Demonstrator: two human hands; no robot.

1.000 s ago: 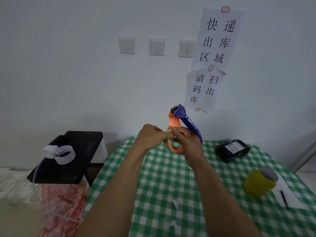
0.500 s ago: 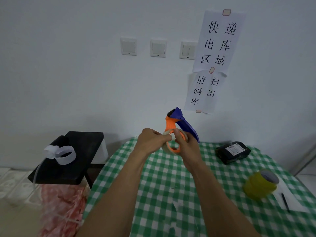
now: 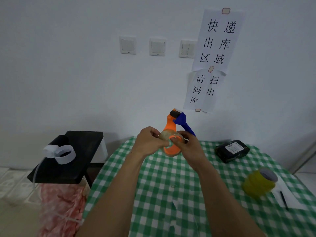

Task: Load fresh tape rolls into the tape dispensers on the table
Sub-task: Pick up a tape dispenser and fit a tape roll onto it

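Orange dispenser (image 3: 171,129) is held above the table (image 3: 162,185). The right grip (image 3: 188,147) clasps its wheel, and the left grip (image 3: 148,144) pinches the clear roll (image 3: 166,136) seated there. Threading looks unfinished, and a yellow roll (image 3: 258,183) waits down-right of both grips.

Above the green-checked bench (image 3: 153,194), the right hand (image 3: 189,147) grips an orange-and-blue tape dispenser (image 3: 171,124), roller end up. The left hand (image 3: 150,142) pinches the clear tape roll (image 3: 166,135) on its orange hub. A yellow tape roll (image 3: 258,184) and a black parcel (image 3: 232,150) lie on the bench's right side.
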